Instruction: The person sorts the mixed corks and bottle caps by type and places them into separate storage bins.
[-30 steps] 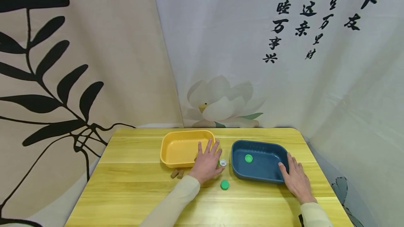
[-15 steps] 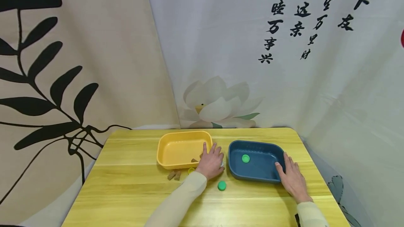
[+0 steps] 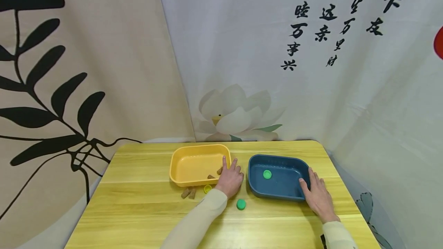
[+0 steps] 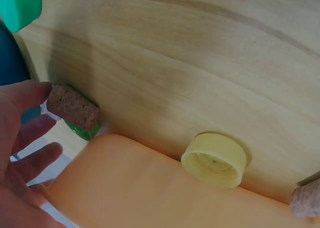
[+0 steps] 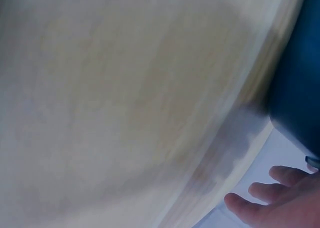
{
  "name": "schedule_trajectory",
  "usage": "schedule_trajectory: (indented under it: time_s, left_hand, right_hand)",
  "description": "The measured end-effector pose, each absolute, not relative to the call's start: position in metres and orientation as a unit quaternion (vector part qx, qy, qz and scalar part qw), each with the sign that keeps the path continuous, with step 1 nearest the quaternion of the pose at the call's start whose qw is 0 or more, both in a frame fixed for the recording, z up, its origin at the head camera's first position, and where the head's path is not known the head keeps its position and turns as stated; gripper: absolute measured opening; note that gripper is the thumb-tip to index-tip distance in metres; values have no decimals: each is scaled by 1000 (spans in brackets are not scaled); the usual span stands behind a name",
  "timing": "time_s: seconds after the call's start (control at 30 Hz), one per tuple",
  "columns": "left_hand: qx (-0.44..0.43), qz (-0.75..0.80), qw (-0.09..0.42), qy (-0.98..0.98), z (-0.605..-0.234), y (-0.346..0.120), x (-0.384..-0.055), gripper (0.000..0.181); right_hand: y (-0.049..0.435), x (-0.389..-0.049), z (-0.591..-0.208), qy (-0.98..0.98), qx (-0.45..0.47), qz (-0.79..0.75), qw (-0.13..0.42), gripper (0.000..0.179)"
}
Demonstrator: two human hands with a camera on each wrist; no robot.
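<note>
At the yellow tray's (image 3: 183,183) right front corner is my left hand (image 3: 230,181). Its thumb and a finger (image 4: 37,130) pinch a small whitish cap (image 4: 52,110), mostly covered, in the left wrist view. Right beside it lie a cork (image 4: 73,106) and a green cap (image 4: 82,131). My right hand (image 3: 318,195) rests at the right end of the blue tray (image 3: 280,196), thumb over the rim, straight fingers along the outer side. A green cap (image 3: 267,174) lies inside the blue tray.
Another green cap (image 3: 241,204) sits on the table (image 3: 138,210) between the trays, nearer the front. A yellow cap (image 3: 207,189) and brown corks (image 3: 188,193) lie before the yellow tray. More cork pieces (image 3: 219,170) are inside its right side.
My left hand has shifted slightly, its fingers drawing in from spread; the white cap it was beside is now hidden in the head view. The yellow cap has come into sight. The right hand stays.
</note>
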State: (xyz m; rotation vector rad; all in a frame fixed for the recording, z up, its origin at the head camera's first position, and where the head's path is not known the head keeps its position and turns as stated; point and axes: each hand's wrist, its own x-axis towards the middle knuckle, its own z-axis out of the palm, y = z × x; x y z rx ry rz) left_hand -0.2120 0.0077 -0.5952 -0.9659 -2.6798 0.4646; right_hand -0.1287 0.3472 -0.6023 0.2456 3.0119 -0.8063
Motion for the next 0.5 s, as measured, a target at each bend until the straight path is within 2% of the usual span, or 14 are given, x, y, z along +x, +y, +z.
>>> schedule_trajectory:
  time_s: [0.27,0.5]
  left_hand:
    - [-326,80,145,-931,-593,-3,-207,31]
    - [-314,10,168,-934,-587,-16,-193,26]
  right_hand:
    - [346,-129,-603,964,73,-257,8,85]
    - [346,-128,-602,963,72,-261,10,85]
